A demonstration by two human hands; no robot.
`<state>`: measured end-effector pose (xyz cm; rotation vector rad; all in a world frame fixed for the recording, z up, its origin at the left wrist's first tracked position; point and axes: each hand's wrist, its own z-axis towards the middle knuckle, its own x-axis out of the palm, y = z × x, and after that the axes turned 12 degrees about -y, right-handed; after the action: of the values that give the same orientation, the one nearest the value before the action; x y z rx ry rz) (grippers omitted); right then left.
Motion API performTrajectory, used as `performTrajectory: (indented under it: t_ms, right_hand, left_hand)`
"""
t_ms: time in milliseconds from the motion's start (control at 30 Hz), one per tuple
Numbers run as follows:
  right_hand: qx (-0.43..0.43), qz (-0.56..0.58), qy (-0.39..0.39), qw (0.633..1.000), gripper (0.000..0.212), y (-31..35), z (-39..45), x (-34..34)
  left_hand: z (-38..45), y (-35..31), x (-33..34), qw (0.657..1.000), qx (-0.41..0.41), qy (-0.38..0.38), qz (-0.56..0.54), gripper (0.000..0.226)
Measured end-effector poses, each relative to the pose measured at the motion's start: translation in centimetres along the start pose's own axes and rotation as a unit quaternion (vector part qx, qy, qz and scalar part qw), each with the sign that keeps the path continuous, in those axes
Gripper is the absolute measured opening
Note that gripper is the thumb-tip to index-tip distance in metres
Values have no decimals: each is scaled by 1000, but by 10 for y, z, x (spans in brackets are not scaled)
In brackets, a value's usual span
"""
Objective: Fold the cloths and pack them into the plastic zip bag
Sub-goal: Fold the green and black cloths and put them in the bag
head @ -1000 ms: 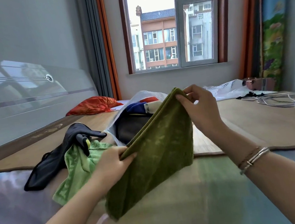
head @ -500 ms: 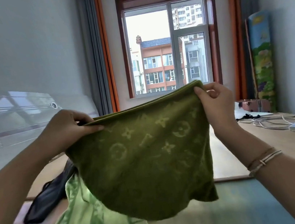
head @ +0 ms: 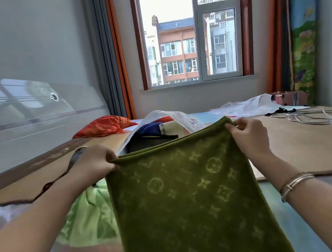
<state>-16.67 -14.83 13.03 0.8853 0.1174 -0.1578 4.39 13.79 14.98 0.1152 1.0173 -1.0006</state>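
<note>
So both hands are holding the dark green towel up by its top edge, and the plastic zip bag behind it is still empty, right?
Not quite. Both the left hand and right hand do pinch the dark green towel by its top edge, but the head view shows the plastic zip bag behind it already holds folded items, dark, blue and white.

Dark olive cloth [head: 192, 197]: lighter green flower-and-circle motifs. Light green cloth [head: 90, 217]: faint pattern, possibly similar. Crumpled fabric [head: 103, 126]: orange-red. Curtains [head: 117, 51]: orange, grey.
</note>
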Motion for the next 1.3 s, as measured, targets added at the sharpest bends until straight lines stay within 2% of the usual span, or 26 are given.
performTrajectory:
  t_ms: [100, 200, 300, 400, 567, 667, 800, 900, 1000, 1100, 1200, 1300]
  right_hand:
    - [-5, -51, -9, 999, 20, -9, -1, 14]
    - [7, -41, 8, 999, 22, -19, 0, 29]
    - [51, -20, 52, 997, 13, -35, -2, 46]
    - [81, 18, 83, 993, 13, -50, -6, 58]
    - [98, 69, 101, 988, 16, -63, -10, 53]
    - [119, 99, 121, 981, 16, -60, -16, 39]
    - [148, 125, 189, 963, 13, -53, -31, 14]
    - [215, 159, 249, 931, 11, -50, -43, -2]
    - [318, 230, 286, 874, 18, -52, -56, -17]
    - [402, 283, 279, 825, 22, -56, -63, -24]
    - [471, 267, 219, 812, 16, -67, -67, -17]
    - [500, 240, 221, 802, 16, -71, -72, -6]
  left_hand:
    - [7, 0, 20, 992, 25, -119, 30, 12]
    - [10, 6, 47, 974, 51, -185, 120, 19]
    - [7, 12, 74, 957, 78, -199, 195, 23]
    - [2, 13, 89, 942, 94, -218, 237, 19]
    - [0, 23, 99, 950, 59, -252, 173, 25]
    - [-6, 28, 98, 967, 46, -232, 98, 33]
    - [-31, 32, 93, 978, 58, -186, 67, 20]
    - [-49, 36, 89, 989, 25, -146, 18, 13]
    - [-63, 29, 81, 989, -77, -79, -102, 12]
    - [-78, 28, 80, 948, -217, -11, -231, 8]
    - [-90, 24, 82, 868, -350, 23, -351, 9]
    - [-90, 13, 78, 783, -411, 52, -464, 14]
